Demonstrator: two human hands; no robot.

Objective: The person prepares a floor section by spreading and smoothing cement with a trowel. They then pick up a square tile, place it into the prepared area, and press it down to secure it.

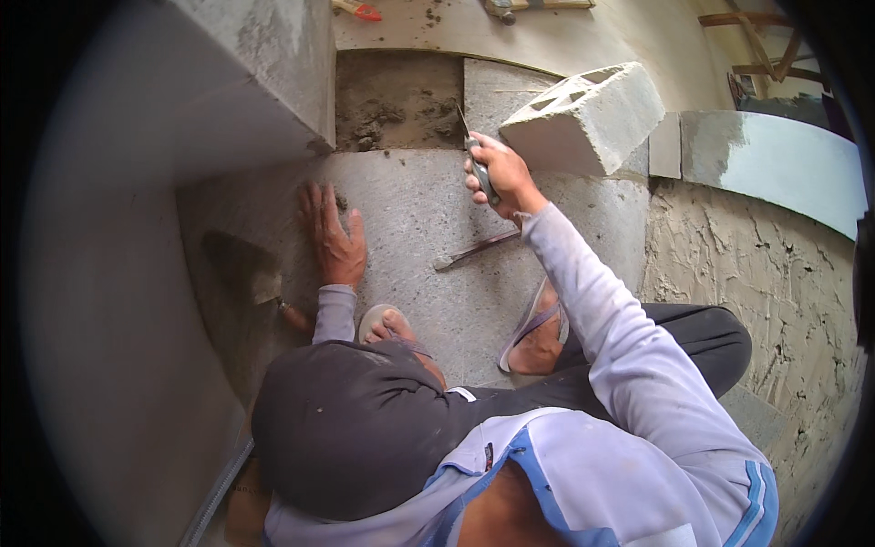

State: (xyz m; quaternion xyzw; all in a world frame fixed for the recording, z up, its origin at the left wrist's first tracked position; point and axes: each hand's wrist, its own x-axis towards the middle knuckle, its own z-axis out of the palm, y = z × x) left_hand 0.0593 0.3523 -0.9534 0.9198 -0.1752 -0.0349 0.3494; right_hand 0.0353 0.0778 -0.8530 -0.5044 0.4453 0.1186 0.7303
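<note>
My left hand [334,237] rests flat on a grey floor tile [406,214], its fingers spread. In my right hand [499,173] is a knife-like tool [481,169] with a grey-green handle and a thin dark blade that points away from me. The blade tip sits by the near right corner of a recessed patch of bare mortar [401,100] between tiles; whether it touches is unclear. Below that hand, a narrow metal bar [478,248] lies on the tile. A trowel [244,269] with a wooden handle lies left of my left hand.
A hollow concrete block [588,118] stands beyond my right hand. A grey wall corner [273,73] juts in at the upper left. Rough, ridged mortar [747,292] spreads to the right, below pale tiles [775,164]. A red-tipped tool [360,11] lies at the far edge.
</note>
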